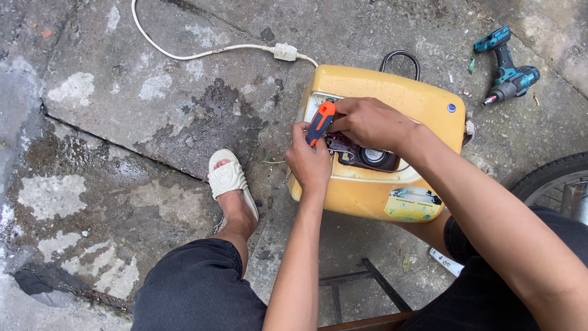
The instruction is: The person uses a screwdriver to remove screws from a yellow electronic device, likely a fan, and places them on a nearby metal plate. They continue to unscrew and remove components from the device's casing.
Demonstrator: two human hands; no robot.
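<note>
Currently working inside the yellow casing (380,141) on the concrete, its panel already open with dark parts exposed. Right hand (367,122) is gripping the orange-blue screwdriver (320,122); left hand (309,162) is pinching near its tip. Drill (507,70) is lying unused, far right.

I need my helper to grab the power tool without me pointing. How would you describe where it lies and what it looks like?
Start from the big yellow machine housing on the concrete ground, where both hands are working. Look past its far right corner: the cordless drill lies alone on its side there. It is teal and black, unlike the orange-handled screwdriver held at the housing.
</note>
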